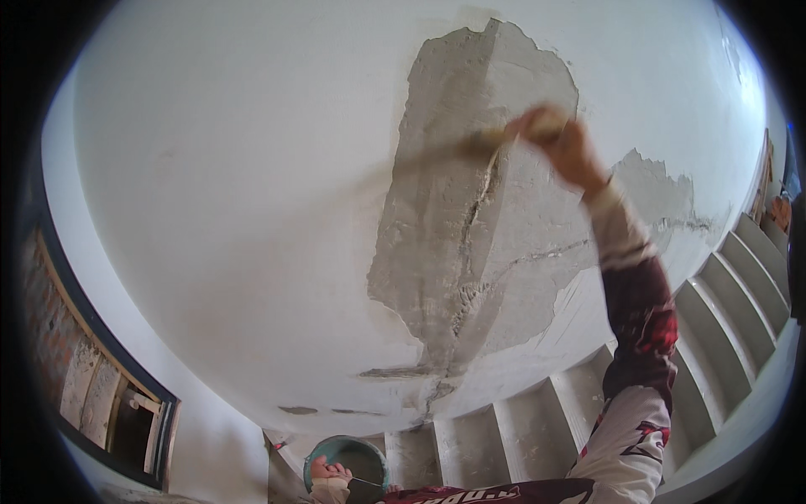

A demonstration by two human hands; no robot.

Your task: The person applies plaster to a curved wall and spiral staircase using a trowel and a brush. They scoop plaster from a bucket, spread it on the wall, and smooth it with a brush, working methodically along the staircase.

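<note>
My right hand [558,143] is raised to the wall, its fingers closed round a tan brush-like tool [483,144] smeared by motion. The tool's exact kind is hard to make out. It is in front of a bare grey patch [437,193] where the white coat is gone, near a rough vertical crack [468,227]. Low down, my left hand [330,470] has its fingers curled at the left side of a green bucket [379,458], gripping its edge. A thin wire handle crosses the bucket. Its grey inside shows, but the contents are unclear.
Concrete stairs [533,428] run along the foot of the wall and climb to the right. A dark-framed window [164,445] stands at the lower left, with brickwork beyond. White wall [227,185] surrounds the patch. Another person's hand [781,214] shows at the far right edge.
</note>
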